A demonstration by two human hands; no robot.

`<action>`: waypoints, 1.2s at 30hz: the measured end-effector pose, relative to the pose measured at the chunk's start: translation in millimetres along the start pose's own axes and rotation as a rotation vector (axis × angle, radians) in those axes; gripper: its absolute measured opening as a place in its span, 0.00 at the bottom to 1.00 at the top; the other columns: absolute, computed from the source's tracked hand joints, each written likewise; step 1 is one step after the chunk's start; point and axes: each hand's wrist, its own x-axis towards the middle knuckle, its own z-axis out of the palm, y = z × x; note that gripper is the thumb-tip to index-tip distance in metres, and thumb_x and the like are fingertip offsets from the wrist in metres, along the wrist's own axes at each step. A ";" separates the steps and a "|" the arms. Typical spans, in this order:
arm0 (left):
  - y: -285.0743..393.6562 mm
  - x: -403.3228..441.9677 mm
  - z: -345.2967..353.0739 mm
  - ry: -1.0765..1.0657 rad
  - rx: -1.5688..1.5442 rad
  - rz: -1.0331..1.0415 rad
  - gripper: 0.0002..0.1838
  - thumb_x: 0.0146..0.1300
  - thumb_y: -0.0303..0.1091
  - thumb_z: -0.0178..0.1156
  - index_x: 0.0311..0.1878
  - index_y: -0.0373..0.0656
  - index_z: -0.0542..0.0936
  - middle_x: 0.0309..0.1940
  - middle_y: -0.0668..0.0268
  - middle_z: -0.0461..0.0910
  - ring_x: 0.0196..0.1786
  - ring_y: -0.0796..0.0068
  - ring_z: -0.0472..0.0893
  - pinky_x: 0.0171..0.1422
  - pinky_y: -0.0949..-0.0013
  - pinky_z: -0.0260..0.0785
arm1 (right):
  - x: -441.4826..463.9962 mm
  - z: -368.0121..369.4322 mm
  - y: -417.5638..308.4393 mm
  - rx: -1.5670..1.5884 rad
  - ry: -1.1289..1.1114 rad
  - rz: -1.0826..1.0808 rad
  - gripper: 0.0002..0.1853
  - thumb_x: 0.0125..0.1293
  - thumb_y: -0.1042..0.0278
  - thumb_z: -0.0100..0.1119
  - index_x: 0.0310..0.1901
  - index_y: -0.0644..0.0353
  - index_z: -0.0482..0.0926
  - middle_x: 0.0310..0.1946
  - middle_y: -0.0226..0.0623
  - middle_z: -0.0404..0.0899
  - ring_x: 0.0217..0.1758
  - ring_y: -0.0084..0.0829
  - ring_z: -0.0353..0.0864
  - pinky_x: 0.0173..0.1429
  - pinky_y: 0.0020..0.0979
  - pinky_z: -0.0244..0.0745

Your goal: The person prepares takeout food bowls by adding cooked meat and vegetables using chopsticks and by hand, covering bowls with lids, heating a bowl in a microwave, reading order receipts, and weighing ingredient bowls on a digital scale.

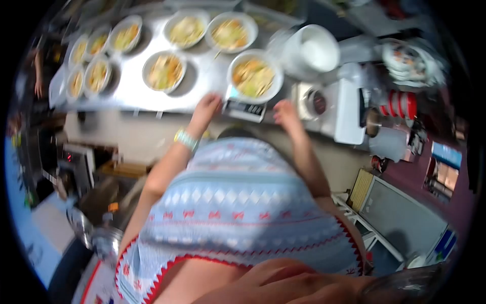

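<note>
Light-blue patterned garment (223, 197) with red zigzag trim fills the foreground, this side of the digital scale (244, 110). That scale sits at the near edge of the metal worktop (132, 97) and carries a white bowl (277, 79) of mixed chopped food (252, 77), yellow, orange and pale green. Just left of the scale is the left hand (208, 107), fingers bunched together; blur leaves it unclear whether they touch anything. A pale-banded watch (186, 140) circles that wrist. Just right of the scale is the right hand (287, 113), fingers partly curled; I cannot tell whether they grip anything. The scale's bowl thus lies between the two hands and slightly beyond them, apart from the fingers of both. Eight similar filled bowls (163, 91) stand left of and beyond the scale. Beyond the scale to the right is a white round container (298, 59); farther right, a white plastic box (349, 124).
</note>
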 end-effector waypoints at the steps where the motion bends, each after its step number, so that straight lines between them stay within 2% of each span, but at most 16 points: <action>1: -2.9 -2.2 2.1 0.023 0.088 0.016 0.10 0.68 0.36 0.54 0.45 0.39 0.75 0.30 0.70 0.74 0.32 0.81 0.73 0.41 0.77 0.68 | -5.2 0.5 -0.2 -0.117 0.019 0.040 0.10 0.69 0.61 0.46 0.37 0.56 0.75 0.22 0.30 0.74 0.29 0.23 0.76 0.31 0.29 0.73; 2: -2.7 -8.1 6.5 0.041 0.064 0.008 0.09 0.68 0.35 0.54 0.45 0.41 0.75 0.31 0.71 0.74 0.33 0.81 0.73 0.41 0.77 0.68 | 4.1 -0.2 26.1 -0.322 0.078 -0.176 0.09 0.65 0.63 0.50 0.36 0.57 0.78 0.28 0.37 0.80 0.34 0.32 0.80 0.39 0.34 0.75; 3: 2.1 -17.0 11.4 0.015 0.101 0.013 0.08 0.68 0.35 0.54 0.44 0.42 0.75 0.31 0.72 0.74 0.33 0.83 0.72 0.41 0.78 0.67 | -2.6 0.9 18.6 -0.408 0.096 -0.271 0.10 0.64 0.64 0.52 0.38 0.58 0.80 0.35 0.44 0.81 0.40 0.39 0.81 0.47 0.36 0.74; 5: 0.9 -25.4 11.3 -0.011 0.140 -0.057 0.07 0.67 0.34 0.54 0.44 0.43 0.75 0.31 0.74 0.74 0.33 0.84 0.71 0.40 0.79 0.66 | 2.1 1.7 27.0 -0.451 0.048 -0.334 0.13 0.64 0.60 0.52 0.41 0.59 0.80 0.38 0.46 0.81 0.43 0.43 0.80 0.48 0.37 0.74; 7: -11.1 -29.9 6.1 -0.011 0.287 -0.025 0.06 0.67 0.33 0.53 0.43 0.44 0.75 0.31 0.75 0.73 0.32 0.85 0.70 0.39 0.79 0.65 | -7.2 2.6 19.0 -0.435 0.000 -0.248 0.13 0.64 0.60 0.52 0.42 0.59 0.80 0.38 0.47 0.81 0.44 0.45 0.80 0.49 0.37 0.73; 9: -4.1 -38.6 8.4 -0.013 0.171 -0.174 0.06 0.64 0.26 0.49 0.40 0.45 0.74 0.32 0.74 0.73 0.30 0.84 0.69 0.39 0.80 0.64 | -14.2 -5.8 17.4 -0.401 -0.043 -0.252 0.14 0.65 0.60 0.52 0.43 0.60 0.79 0.38 0.46 0.81 0.44 0.42 0.80 0.49 0.36 0.73; 11: -6.8 -41.9 5.1 -0.017 0.167 -0.202 0.07 0.62 0.24 0.47 0.37 0.46 0.74 0.31 0.73 0.73 0.29 0.84 0.69 0.38 0.79 0.65 | -26.8 -14.1 6.1 -0.361 -0.095 -0.260 0.14 0.66 0.60 0.52 0.44 0.60 0.79 0.38 0.45 0.81 0.43 0.40 0.80 0.49 0.34 0.73; 13: -6.1 -45.1 7.2 -0.010 0.179 -0.289 0.06 0.61 0.26 0.47 0.32 0.47 0.73 0.29 0.73 0.73 0.30 0.82 0.72 0.37 0.78 0.66 | -48.5 -35.5 -13.8 -0.230 -0.193 -0.096 0.14 0.67 0.61 0.51 0.49 0.59 0.77 0.41 0.39 0.81 0.43 0.31 0.79 0.49 0.31 0.73; 17: -14.3 -45.8 18.3 0.005 0.222 -0.249 0.07 0.59 0.25 0.48 0.27 0.45 0.74 0.27 0.71 0.75 0.29 0.80 0.73 0.36 0.78 0.66 | -74.0 -73.1 -26.5 0.016 -0.229 -0.033 0.15 0.69 0.62 0.50 0.53 0.57 0.75 0.46 0.33 0.78 0.45 0.24 0.76 0.48 0.27 0.72; 21: -22.5 -36.8 23.5 -0.080 0.384 -0.199 0.12 0.50 0.15 0.48 0.17 0.41 0.74 0.20 0.65 0.77 0.25 0.75 0.74 0.34 0.75 0.68 | -101.3 -91.0 -48.3 0.168 -0.094 -0.065 0.14 0.71 0.65 0.47 0.53 0.59 0.74 0.48 0.33 0.77 0.46 0.24 0.76 0.48 0.26 0.73; 23: -18.6 -36.3 30.5 -0.119 0.518 -0.103 0.12 0.49 0.14 0.49 0.16 0.40 0.73 0.18 0.65 0.76 0.25 0.76 0.73 0.33 0.75 0.67 | -117.8 -95.4 -43.2 0.214 -0.029 -0.065 0.13 0.71 0.66 0.45 0.52 0.61 0.74 0.47 0.33 0.78 0.46 0.24 0.77 0.48 0.26 0.73; 29: -37.2 -18.3 31.5 -0.168 0.519 -0.134 0.13 0.48 0.13 0.52 0.15 0.42 0.68 0.16 0.69 0.71 0.23 0.79 0.70 0.29 0.75 0.64 | -148.6 -114.8 -16.4 0.276 0.228 -0.109 0.11 0.72 0.68 0.43 0.47 0.62 0.75 0.45 0.34 0.78 0.43 0.25 0.77 0.46 0.26 0.73; 30: -39.6 -19.8 34.5 -0.186 0.434 -0.149 0.16 0.44 0.11 0.54 0.17 0.46 0.64 0.17 0.71 0.68 0.22 0.79 0.67 0.29 0.75 0.64 | -153.7 -119.1 -13.2 0.282 0.244 -0.107 0.11 0.72 0.68 0.43 0.47 0.62 0.75 0.45 0.34 0.78 0.43 0.25 0.77 0.46 0.26 0.73; 33: -23.5 -30.2 58.8 -0.184 0.229 -0.184 0.16 0.44 0.10 0.53 0.19 0.47 0.64 0.18 0.71 0.67 0.21 0.78 0.66 0.29 0.75 0.65 | -161.6 -140.9 -6.3 0.383 0.320 -0.140 0.11 0.72 0.69 0.43 0.47 0.62 0.75 0.44 0.35 0.78 0.42 0.25 0.77 0.45 0.25 0.73; 35: -20.9 -30.7 77.2 -0.142 0.241 -0.192 0.15 0.45 0.11 0.52 0.21 0.47 0.64 0.18 0.71 0.66 0.21 0.77 0.66 0.31 0.72 0.67 | -161.4 -162.9 1.4 0.423 0.398 -0.171 0.11 0.71 0.70 0.43 0.46 0.62 0.75 0.43 0.35 0.79 0.41 0.24 0.77 0.44 0.25 0.73; 36: -20.0 -32.6 85.2 -0.113 0.108 -0.223 0.15 0.46 0.12 0.50 0.21 0.47 0.64 0.18 0.70 0.66 0.22 0.76 0.67 0.32 0.70 0.67 | -161.4 -174.8 5.1 0.423 0.394 -0.175 0.11 0.71 0.70 0.43 0.46 0.62 0.75 0.43 0.35 0.79 0.41 0.24 0.77 0.44 0.25 0.73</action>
